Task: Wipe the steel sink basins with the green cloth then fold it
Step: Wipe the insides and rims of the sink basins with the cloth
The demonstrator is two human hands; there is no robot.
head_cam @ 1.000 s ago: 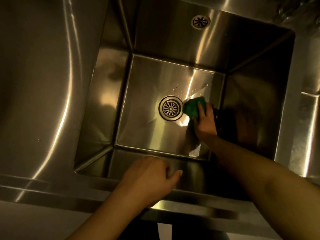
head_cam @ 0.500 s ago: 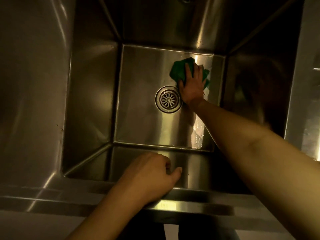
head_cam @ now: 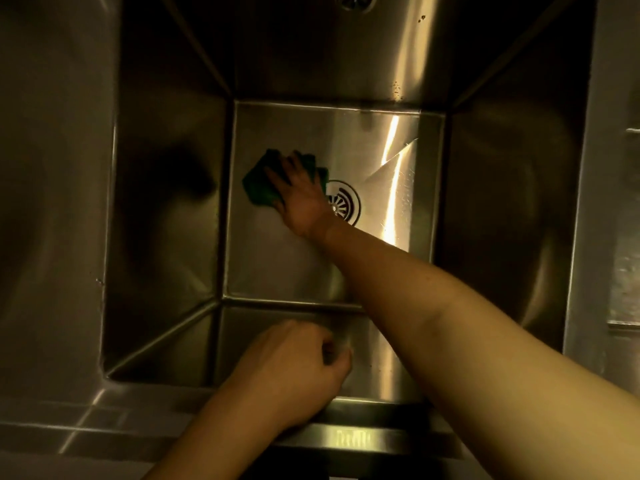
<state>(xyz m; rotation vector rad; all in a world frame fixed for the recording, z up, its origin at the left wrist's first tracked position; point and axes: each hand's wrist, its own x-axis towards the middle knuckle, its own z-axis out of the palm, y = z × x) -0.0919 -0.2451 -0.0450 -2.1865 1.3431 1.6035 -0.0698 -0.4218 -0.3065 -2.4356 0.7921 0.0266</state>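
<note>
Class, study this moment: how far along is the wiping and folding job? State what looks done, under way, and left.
Done, probably: sheen right of the drain suggests wiping there. Under way: the right hand presses the green cloth on the basin floor left of the drain; the left hand curls over the front rim. Left: other surfaces, folding the bunched cloth.

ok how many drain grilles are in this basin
2: the floor drain, partly behind the right hand pressing the green cloth, and an overflow grille on the back wall, cut off at the top edge.
</note>
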